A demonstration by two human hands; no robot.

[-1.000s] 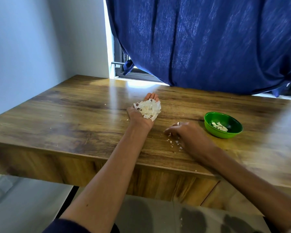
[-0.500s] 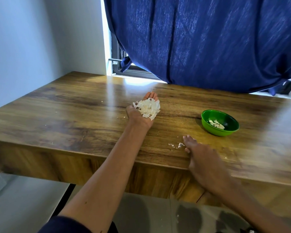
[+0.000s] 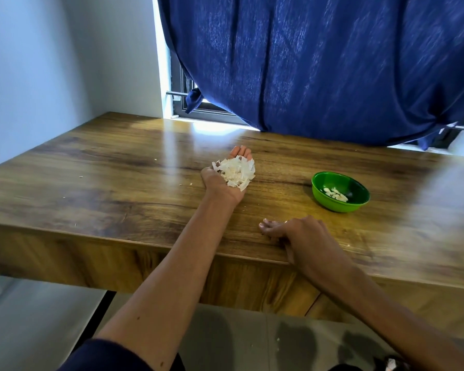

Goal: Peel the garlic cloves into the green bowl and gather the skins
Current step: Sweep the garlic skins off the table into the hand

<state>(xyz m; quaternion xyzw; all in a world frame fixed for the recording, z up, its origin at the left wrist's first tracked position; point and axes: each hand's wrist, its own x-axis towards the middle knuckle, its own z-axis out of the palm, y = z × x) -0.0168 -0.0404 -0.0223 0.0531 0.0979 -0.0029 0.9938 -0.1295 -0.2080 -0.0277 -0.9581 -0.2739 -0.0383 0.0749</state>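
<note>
Resting palm-up: left hand (image 3: 225, 180), laid on the wooden table (image 3: 97, 167) near its middle; fingers straight and pointing to the far side, the hand lying open like a tray rather than closing round anything
Skins: a loose heap of white garlic skins (image 3: 236, 172) sits in that palm, spread from the heel of the hand to the base of the fingers; only the fingertips show beyond the heap (nothing pinches it, it simply lies there)
Right hand: right hand (image 3: 298, 234) rests knuckles-up at the near edge of the table, to the right of the left forearm; fingers curled under and pointing left; whether they pinch any scrap I cannot tell, since the fingertips hide what is beneath them
Bowl: green bowl (image 3: 355, 203) stands on the table, right of the heaped palm and on the far side of the right hand, apart from both
Cloves: a few pale peeled garlic cloves (image 3: 335, 194) lie together in the bottom of the bowl
Crumbs: small stray flecks (image 3: 81, 177) dot the left part of the table; one or two more lie just left of the left wrist
Backdrop: dark blue curtain (image 3: 319, 62) hangs over the far edge of the table; a strip of window frame (image 3: 188, 103) shows at its left
</note>
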